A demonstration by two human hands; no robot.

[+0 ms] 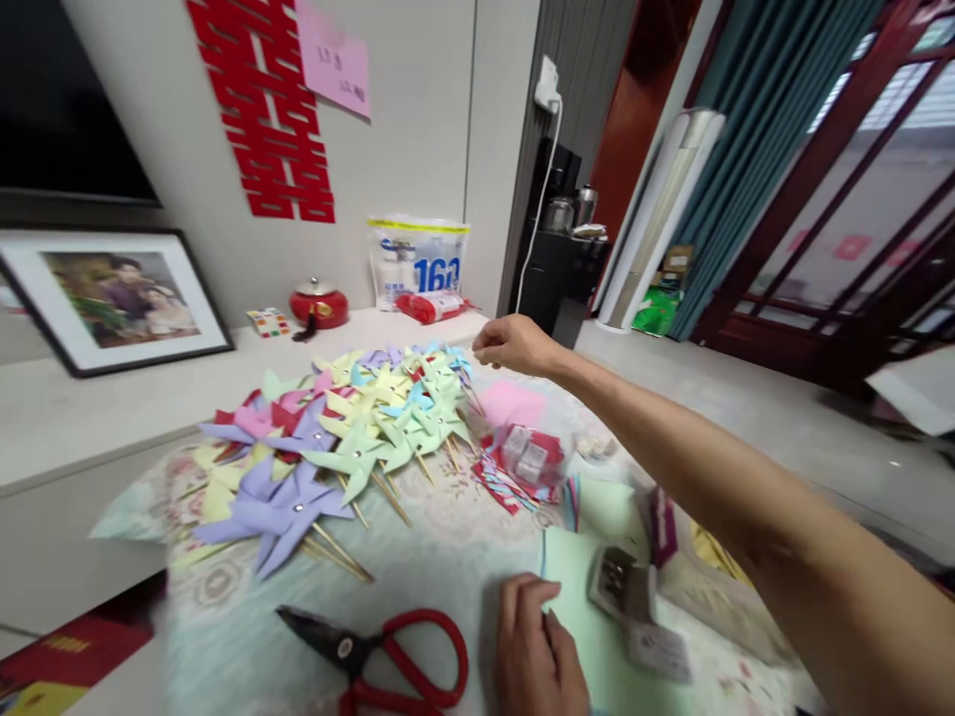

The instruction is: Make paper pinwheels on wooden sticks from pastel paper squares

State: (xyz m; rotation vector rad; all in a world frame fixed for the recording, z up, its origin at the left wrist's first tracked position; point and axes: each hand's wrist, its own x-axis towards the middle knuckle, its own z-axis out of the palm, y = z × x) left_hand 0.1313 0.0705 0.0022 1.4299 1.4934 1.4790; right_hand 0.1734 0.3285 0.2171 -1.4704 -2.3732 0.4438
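Note:
My left hand [533,646] rests palm down on the table at the left edge of light green paper sheets [571,567], its fingers loosely bent and the thumb apart. Just left of it lie black-bladed scissors [418,661] with red handles. My right arm stretches forward; my right hand [514,345] is closed with curled fingers above the far right end of a pile of paper pinwheels [395,408]. Whether anything sits in those fingers is hidden. The pinwheels are purple, green, yellow, pink, red and blue, on thin wooden sticks. A large purple pinwheel [280,507] is nearest.
Below my right arm are a pink paper [511,403], a clear bag with red contents [531,455], a blurred grey-brown object [623,587] and a plastic bag [716,587]. The cabinet behind holds a framed photo [126,303], red pot [320,303] and white package [418,261].

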